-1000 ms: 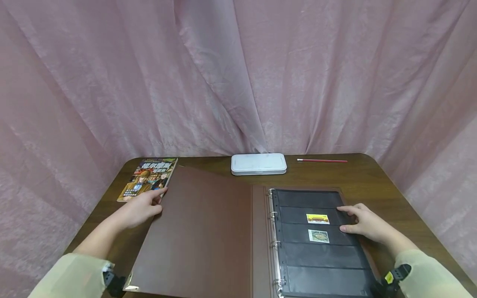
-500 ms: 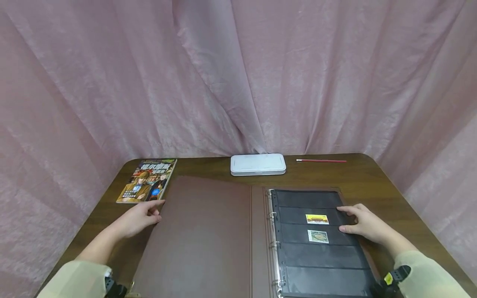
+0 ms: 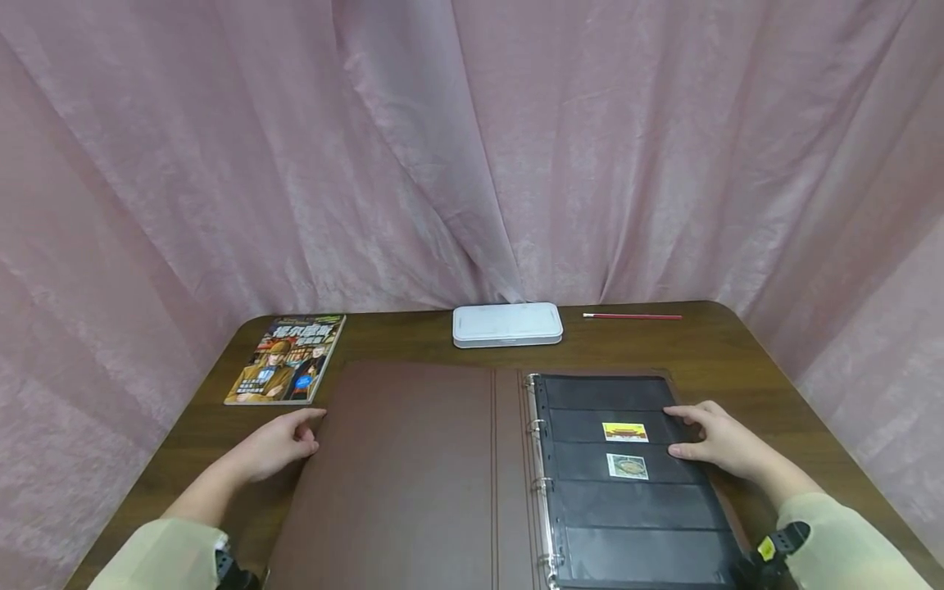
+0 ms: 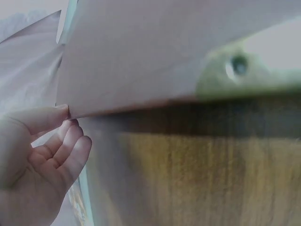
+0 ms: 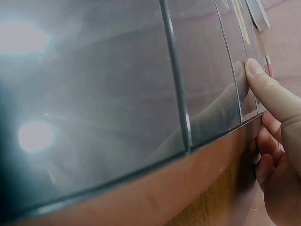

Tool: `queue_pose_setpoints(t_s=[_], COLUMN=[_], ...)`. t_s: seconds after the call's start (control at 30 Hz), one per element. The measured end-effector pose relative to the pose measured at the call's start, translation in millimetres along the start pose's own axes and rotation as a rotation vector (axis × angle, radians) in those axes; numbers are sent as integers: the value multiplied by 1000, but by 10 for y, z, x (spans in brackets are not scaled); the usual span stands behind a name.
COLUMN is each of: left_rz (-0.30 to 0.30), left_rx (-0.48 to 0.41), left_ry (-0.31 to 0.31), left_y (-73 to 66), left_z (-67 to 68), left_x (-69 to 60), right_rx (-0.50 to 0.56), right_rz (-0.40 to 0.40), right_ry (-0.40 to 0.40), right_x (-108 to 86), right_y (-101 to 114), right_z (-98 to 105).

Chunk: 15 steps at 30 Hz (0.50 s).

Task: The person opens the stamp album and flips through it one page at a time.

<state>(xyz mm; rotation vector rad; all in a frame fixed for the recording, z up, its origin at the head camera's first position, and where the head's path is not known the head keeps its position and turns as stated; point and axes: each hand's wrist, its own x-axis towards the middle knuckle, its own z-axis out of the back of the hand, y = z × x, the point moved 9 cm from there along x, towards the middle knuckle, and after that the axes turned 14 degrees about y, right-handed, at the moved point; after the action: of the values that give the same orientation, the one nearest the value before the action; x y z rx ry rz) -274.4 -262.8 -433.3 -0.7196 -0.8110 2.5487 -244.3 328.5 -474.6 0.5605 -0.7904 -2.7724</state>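
Note:
A large brown stamp album (image 3: 398,483) lies spread on the table, its left cover slightly raised from the wood. On the right, a black pocket page (image 3: 634,512) hangs on metal rings and bears a yellow stamp (image 3: 625,433) above a pale green one (image 3: 628,467). My left hand (image 3: 274,447) pinches the cover's left edge; the left wrist view shows thumb above and fingers below, plus a blurred metal corner (image 4: 216,77). At the page's right edge my right hand (image 3: 719,438) holds the album, thumb (image 5: 263,82) on the page and other fingers curled at the edge.
A comic-style magazine (image 3: 286,360) lies at the back left, just beyond my left hand. Along the back edge are a white case (image 3: 507,325) and a red pencil (image 3: 634,316). A pink curtain (image 3: 472,156) hangs behind the brown wooden table (image 3: 708,352).
My left hand has come down and nearer with the cover, which now lies flatter and uncovers more of the magazine. The right hand stays at the page's edge.

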Motion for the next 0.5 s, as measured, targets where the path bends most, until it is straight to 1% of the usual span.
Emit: queue_pose_setpoints(t_s=[0.17,0.3,0.5], left_rz=[10,14,42], left_rx=[8,-5,-15], left_ry=[2,-1,-2], left_y=[53,95,172], left_z=[-63,-103,-157], left_x=[41,62,90], right_rx=[-10,-3,21], right_rz=[11,7,-4], right_ry=[-12,-12,-3], right_x=[-3,-2,-4], right_y=[4,3,-7], right_z=[15,13,5])
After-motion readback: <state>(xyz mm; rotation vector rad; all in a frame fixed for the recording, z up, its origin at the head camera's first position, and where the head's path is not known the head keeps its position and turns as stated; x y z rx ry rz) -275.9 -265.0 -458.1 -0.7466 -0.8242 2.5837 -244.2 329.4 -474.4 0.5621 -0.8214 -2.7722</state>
